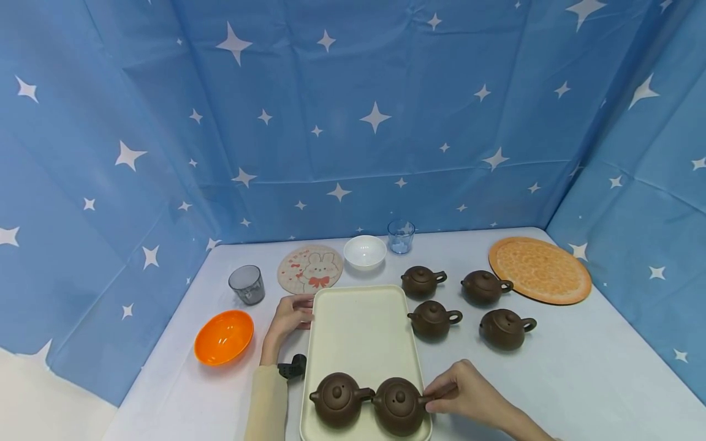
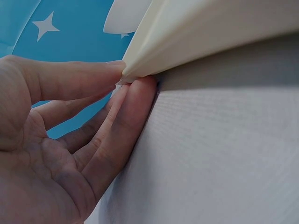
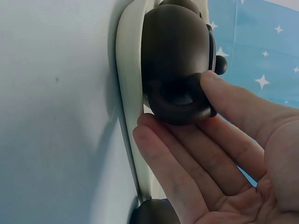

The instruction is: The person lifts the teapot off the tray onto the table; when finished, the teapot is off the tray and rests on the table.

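Note:
A cream tray [image 1: 361, 331] lies lengthwise before me. Two brown teapots stand side by side at its near end: a left teapot [image 1: 337, 399] and a right teapot [image 1: 399, 405]. My left hand [image 1: 289, 315] pinches the tray's left rim; in the left wrist view, thumb and fingertips [image 2: 142, 86] meet at that edge. With my right hand [image 1: 466, 392] I hold the right teapot by its handle [image 3: 180, 112], thumb on one side and fingers on the other. The left teapot's handle reaches the right one's spout; whether they touch I cannot tell.
Several more brown teapots [image 1: 432, 320] stand right of the tray, before a round orange-brown mat [image 1: 540, 269]. Behind are a bunny mat [image 1: 310, 269], a white bowl [image 1: 365, 252] and a blue glass [image 1: 401, 237]. To the left are a grey glass [image 1: 247, 285] and an orange bowl [image 1: 223, 338].

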A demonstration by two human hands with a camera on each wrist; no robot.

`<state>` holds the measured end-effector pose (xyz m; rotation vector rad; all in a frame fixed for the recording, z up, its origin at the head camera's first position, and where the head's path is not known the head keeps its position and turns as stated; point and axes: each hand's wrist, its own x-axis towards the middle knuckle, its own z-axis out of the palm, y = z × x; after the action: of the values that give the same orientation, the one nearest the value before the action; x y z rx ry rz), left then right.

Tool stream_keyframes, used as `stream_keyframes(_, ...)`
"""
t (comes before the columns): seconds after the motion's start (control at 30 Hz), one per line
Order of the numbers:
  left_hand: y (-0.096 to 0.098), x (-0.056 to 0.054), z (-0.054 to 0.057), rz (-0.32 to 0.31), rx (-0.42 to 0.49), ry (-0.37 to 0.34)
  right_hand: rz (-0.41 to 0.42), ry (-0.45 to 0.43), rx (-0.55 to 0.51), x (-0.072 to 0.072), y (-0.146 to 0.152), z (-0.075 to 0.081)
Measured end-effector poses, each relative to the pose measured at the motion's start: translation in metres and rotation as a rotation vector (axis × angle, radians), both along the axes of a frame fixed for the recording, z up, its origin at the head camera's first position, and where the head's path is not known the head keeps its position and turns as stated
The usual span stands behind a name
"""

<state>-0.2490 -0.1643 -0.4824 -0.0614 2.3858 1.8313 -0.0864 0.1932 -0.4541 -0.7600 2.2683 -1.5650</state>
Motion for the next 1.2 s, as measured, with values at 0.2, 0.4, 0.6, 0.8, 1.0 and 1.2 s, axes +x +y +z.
stream_keyframes(0.2,0.001,0.001,0.001,-0.012,0.002,0.003,-0.018,0.055,0.039,0.000,0.000,-0.001)
stream_keyframes(0.4,0.001,0.001,0.001,-0.013,0.001,-0.003,-0.025,0.060,0.070,-0.001,0.000,0.000)
stream_keyframes(0.6,0.003,0.005,0.009,-0.032,0.005,-0.004,-0.032,0.125,0.055,0.002,0.000,-0.002)
stream_keyframes(0.8,0.002,0.004,0.005,-0.024,-0.002,-0.004,-0.031,0.172,0.006,0.001,0.004,-0.003)
stream_keyframes(1.0,-0.001,0.001,-0.002,-0.015,-0.002,0.005,0.006,0.136,-0.023,-0.007,0.023,0.010)
stream_keyframes(1.2,-0.001,-0.001,-0.001,-0.005,-0.012,0.008,-0.010,0.156,0.011,-0.014,0.051,0.022)
